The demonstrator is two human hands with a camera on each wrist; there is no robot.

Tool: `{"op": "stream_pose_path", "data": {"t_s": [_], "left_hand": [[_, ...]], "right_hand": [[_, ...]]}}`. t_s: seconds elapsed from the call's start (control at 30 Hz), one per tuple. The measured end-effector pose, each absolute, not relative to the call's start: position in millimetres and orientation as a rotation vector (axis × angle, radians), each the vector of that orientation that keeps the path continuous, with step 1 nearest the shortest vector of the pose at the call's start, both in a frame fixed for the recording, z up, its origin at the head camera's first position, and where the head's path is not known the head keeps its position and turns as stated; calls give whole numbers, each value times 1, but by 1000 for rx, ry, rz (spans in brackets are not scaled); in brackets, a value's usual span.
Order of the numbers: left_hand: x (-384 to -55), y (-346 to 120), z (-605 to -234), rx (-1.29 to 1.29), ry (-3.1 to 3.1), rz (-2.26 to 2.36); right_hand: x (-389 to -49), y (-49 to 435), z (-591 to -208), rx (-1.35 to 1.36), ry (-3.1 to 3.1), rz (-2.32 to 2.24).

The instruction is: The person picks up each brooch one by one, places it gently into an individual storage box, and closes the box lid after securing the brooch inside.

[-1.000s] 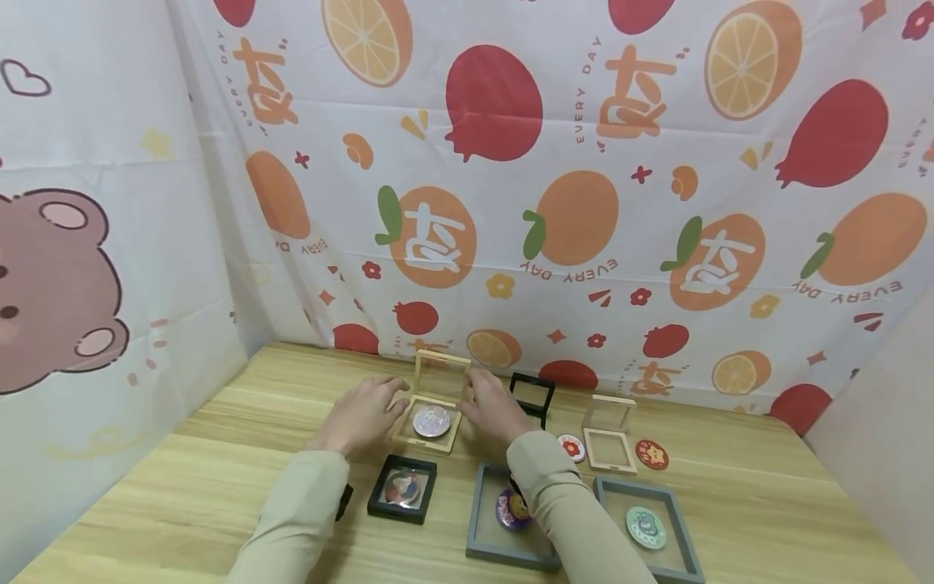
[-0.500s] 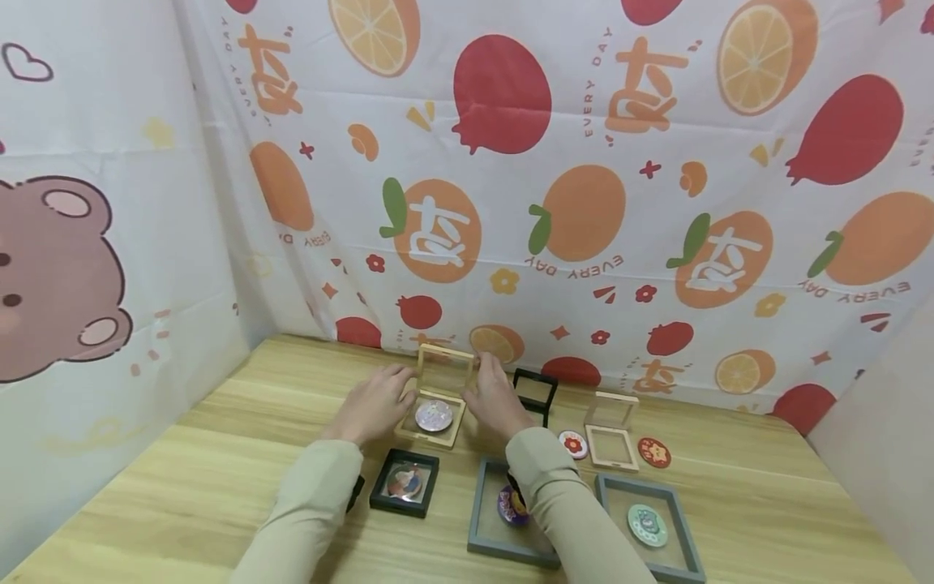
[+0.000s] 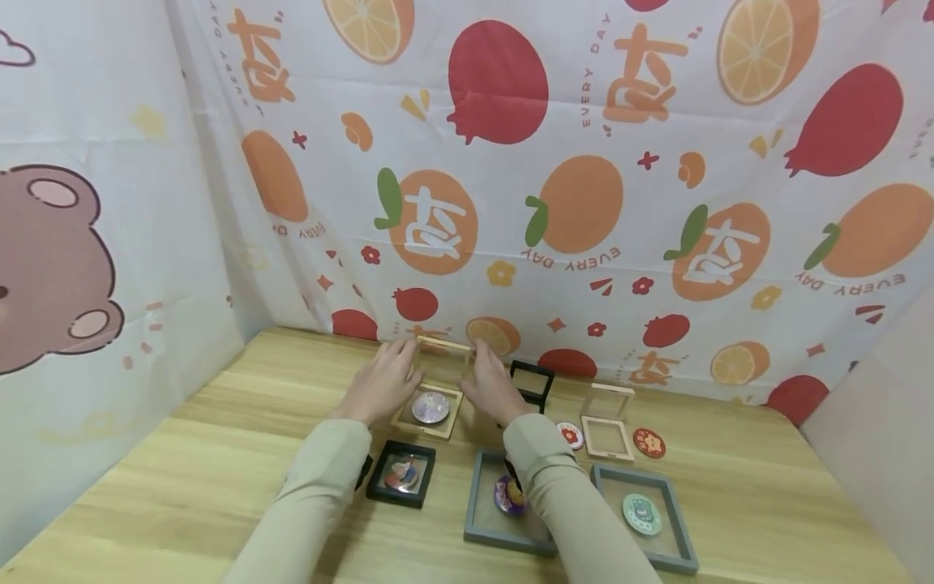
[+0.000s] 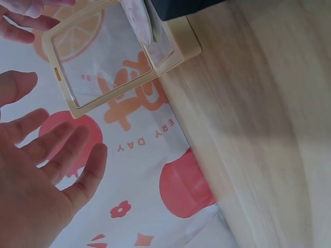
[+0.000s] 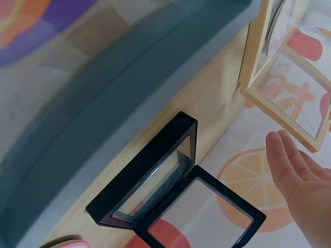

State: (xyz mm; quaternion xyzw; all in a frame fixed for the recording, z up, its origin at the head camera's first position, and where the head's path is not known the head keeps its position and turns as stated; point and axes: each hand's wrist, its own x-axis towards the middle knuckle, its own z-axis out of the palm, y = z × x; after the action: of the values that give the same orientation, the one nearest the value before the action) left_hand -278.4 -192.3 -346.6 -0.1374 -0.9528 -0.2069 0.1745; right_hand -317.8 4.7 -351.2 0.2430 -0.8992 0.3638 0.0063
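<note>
**Bare left hand and right hand flank the open pale wooden square frame**

The wooden frame lies between the two sets of fingers, its base flat on the wood-grain tabletop and its clear-windowed, wood-edged lid standing up at the back. A round, pale lilac badge rests in the base, below and between the fingers.

The left fingers are spread wide, holding nothing; the left wrist view shows them apart from the lid. The right fingers are straight and close together, with their tips just beside the lid's edge; whether they touch it, I cannot tell.

Nearer the person than the left fingers is a flat black square frame with a multicoloured round badge inside. To the right of the right fingers stands an open black hinged frame. Farther right come a white round badge with a red flower, a small open light-wood frame and a red round badge with a star.

On the person's side of the right fingers, a grey square frame holds a purple round badge, partly hidden by the forearm. Well to its right, a second grey frame holds a mint-green round badge. White fruit-printed fabric hangs beyond the fingers.
</note>
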Motion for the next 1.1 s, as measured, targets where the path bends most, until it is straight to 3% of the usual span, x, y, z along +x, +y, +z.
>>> {"op": "stream_pose_path", "data": {"t_s": [0.47, 1.1], "left_hand": [[-294, -201, -338, -337, -2760, -710], [-305, -202, -345, -428, -2920, -854]], "right_hand": [[-333, -7, -340, 802, -2842, 1108], [-334, -1, -355, 919, -2968, 984]]}}
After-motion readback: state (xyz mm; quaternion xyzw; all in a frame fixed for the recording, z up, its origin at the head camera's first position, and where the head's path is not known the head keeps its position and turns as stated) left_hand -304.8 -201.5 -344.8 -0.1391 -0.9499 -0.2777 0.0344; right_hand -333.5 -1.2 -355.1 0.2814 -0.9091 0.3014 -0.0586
